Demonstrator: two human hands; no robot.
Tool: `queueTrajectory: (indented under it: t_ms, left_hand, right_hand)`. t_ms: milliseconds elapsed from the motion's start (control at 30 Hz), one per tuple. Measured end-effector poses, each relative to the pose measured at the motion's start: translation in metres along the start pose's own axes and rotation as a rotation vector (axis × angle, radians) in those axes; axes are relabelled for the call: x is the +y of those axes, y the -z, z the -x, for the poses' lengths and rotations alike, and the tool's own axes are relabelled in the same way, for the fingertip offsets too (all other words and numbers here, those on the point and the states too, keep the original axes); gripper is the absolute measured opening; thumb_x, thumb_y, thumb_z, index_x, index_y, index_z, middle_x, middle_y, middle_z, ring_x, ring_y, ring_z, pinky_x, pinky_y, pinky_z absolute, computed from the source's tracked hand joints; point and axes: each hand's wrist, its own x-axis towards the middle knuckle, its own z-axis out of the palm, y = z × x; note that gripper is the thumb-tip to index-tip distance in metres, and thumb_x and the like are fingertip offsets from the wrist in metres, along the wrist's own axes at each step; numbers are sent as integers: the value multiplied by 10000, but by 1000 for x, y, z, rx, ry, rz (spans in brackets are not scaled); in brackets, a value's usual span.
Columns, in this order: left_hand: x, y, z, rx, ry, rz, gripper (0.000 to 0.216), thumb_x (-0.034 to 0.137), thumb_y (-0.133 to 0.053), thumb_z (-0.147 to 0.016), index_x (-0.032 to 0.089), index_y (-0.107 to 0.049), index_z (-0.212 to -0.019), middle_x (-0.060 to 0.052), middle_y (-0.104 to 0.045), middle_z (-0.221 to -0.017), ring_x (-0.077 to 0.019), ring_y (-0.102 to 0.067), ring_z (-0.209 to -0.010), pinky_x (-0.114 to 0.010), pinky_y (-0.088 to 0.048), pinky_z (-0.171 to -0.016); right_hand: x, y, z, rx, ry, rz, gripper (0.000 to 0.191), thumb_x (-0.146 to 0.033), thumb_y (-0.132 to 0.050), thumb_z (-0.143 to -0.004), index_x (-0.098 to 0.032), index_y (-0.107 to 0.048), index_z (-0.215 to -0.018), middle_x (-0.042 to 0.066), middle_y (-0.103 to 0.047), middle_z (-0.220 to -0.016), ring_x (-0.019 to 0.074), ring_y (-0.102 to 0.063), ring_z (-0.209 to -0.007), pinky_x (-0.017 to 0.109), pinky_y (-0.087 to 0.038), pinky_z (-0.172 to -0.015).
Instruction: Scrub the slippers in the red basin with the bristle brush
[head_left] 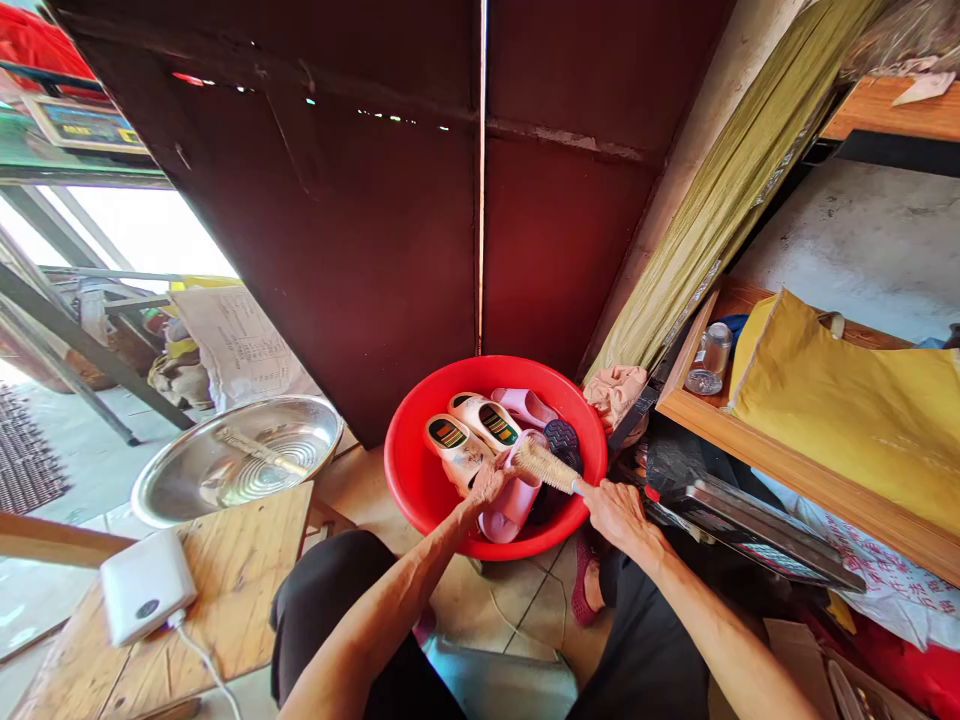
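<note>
1. Gripping the pink slipper (514, 510) at its near left edge, the left hand (491, 485) is closed on it inside the red basin (409, 480), dead ahead at 12 o'clock from the knees.
2. The right hand (619, 512) is wrapped tight on the brush (545, 466) handle, and the bristle head points to 10 o'clock, resting on the slipper's far end.
3. The slipper's long axis runs roughly 1 to 7 o'clock, and the left hand is the nearer one.
4. Two white slippers (472, 435) lie at its 10 o'clock, a dark sole (564, 440) at 1 o'clock.
5. The basin rim hems both hands in. A steel bowl (240, 455) at 9 o'clock and a shelf (750, 445) at 3 o'clock stand well apart.
</note>
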Motion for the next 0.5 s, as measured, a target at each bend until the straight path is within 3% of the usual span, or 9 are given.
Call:
queueTrajectory:
  t_ms: [133, 267, 500]
  left_hand:
    - [-5, 1, 0, 22, -8, -129, 560, 541, -711, -872, 243, -721, -1346, -127, -749, -1363, -342, -615, -1354, -426, -427, -1199]
    - [-13, 0, -2, -31, -12, -149, 675, 564, -747, -839, 219, -710, -1417, -139, -752, -1382, -357, -626, -1355, -447, -447, -1191]
    - [-19, 8, 0, -123, -180, -1, 884, 492, -895, -662, 241, -670, -1479, -121, -727, -1437, -368, -642, -1344, -461, -447, -1206]
  right_hand:
    - [9, 9, -3, -19, -69, 56, 315, -225, -528, -1049, -221, -777, -1241, 129, -761, -1056, 244, -679, -973, 330, -367, -790]
    - [17, 25, 13, -79, -36, 63, 323, -215, -543, -1023, -233, -792, -1229, 136, -774, -1084, 269, -697, -1032, 335, -379, -810]
    - [-10, 49, 6, -189, -119, -43, 428, -327, -490, -1085, -329, -699, -1460, 113, -800, -1237, 264, -726, -1153, 324, -456, -874]
